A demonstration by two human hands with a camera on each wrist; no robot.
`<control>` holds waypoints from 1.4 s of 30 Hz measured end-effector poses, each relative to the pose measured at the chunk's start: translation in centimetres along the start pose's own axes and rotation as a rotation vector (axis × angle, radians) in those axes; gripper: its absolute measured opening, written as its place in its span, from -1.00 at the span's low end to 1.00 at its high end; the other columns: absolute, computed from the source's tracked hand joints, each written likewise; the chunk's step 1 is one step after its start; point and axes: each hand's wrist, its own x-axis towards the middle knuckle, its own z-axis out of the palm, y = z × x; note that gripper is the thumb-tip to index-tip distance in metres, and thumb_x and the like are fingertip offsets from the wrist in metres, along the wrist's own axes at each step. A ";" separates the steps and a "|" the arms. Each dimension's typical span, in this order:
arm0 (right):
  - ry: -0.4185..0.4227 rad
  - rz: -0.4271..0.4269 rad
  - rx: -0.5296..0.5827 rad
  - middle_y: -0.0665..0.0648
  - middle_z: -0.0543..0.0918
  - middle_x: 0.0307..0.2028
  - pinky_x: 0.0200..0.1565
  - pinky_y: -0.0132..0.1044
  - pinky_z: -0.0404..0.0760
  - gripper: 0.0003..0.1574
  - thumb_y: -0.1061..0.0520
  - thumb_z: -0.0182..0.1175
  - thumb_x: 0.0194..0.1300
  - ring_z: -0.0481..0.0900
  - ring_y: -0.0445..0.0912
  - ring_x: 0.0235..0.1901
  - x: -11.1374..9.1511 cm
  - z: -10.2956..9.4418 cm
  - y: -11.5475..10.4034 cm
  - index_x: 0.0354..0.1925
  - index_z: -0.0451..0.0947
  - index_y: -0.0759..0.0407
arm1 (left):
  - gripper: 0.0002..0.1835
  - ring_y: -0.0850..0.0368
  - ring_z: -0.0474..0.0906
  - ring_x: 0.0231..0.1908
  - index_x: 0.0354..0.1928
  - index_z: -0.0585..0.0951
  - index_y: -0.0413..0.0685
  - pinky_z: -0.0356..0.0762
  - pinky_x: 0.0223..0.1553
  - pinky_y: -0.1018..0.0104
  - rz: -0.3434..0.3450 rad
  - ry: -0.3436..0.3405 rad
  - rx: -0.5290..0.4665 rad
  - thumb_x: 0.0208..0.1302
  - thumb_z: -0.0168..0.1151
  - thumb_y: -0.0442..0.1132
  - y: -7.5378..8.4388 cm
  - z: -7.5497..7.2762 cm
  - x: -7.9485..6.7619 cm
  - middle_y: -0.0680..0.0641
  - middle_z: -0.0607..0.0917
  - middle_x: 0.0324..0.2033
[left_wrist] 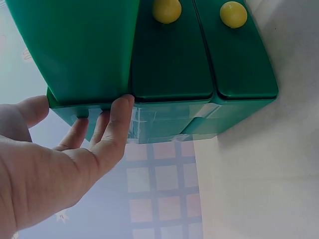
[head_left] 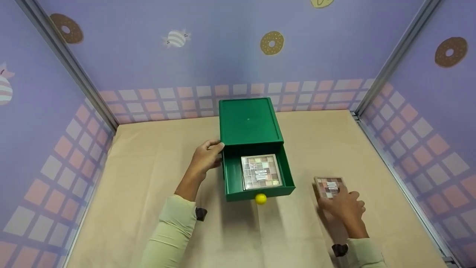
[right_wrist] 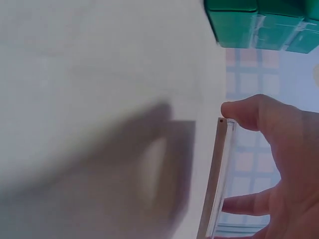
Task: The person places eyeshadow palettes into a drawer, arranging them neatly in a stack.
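Note:
A green drawer cabinet [head_left: 249, 123] stands near the back wall, its top drawer [head_left: 232, 175] pulled out. My left hand [head_left: 204, 158] holds the cabinet's left side by the front edge, thumb at the top corner and fingers against the side wall. Inside the drawer, toward its right, lies an eyeshadow palette [head_left: 261, 172] with a clear lid. To the right of the cabinet, my right hand [head_left: 346, 208] grips a second, similar eyeshadow palette [head_left: 325, 186] by its edges. In the right wrist view, that palette [right_wrist: 217, 174] is raised off the table, apart from its shadow.
A yellow ball knob [head_left: 261, 198] sits on the open drawer's front. Below it are two closed drawers with yellow knobs [left_wrist: 233, 15]. A beige cloth [head_left: 148, 186] covers the table. Purple printed walls [head_left: 223, 56] enclose the back and both sides.

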 end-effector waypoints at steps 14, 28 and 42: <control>0.092 -0.208 0.104 0.66 0.22 0.31 0.06 0.44 0.35 0.19 -0.24 0.39 0.16 0.32 0.58 0.13 -0.7 -5.0 -3.7 0.53 0.14 0.26 | -0.52 -0.15 0.69 0.10 0.38 0.47 -0.01 0.62 0.20 -0.04 0.017 -0.001 0.014 0.54 0.09 -0.01 0.0 -0.1 -0.1 -0.23 0.60 0.25; 0.183 -0.458 0.138 0.54 0.32 0.30 0.04 0.37 0.41 0.12 -0.13 0.54 0.00 0.39 0.44 0.09 -1.8 -9.0 -8.5 0.43 0.33 0.19 | -0.53 -0.12 0.70 0.08 0.36 0.48 -0.05 0.63 0.19 -0.02 0.018 -0.003 0.000 0.53 0.11 -0.02 0.1 -0.1 0.1 -0.23 0.62 0.22; 0.087 -0.766 0.043 0.34 0.37 0.35 0.15 0.34 0.44 0.15 -0.05 0.62 -0.18 0.35 0.35 0.22 -2.1 -11.7 -13.5 0.39 0.40 0.06 | -0.50 -0.08 0.72 0.03 0.39 0.46 -0.05 0.66 0.15 0.03 0.003 -0.007 0.016 0.54 0.09 0.00 0.3 -0.1 0.1 -0.22 0.62 0.21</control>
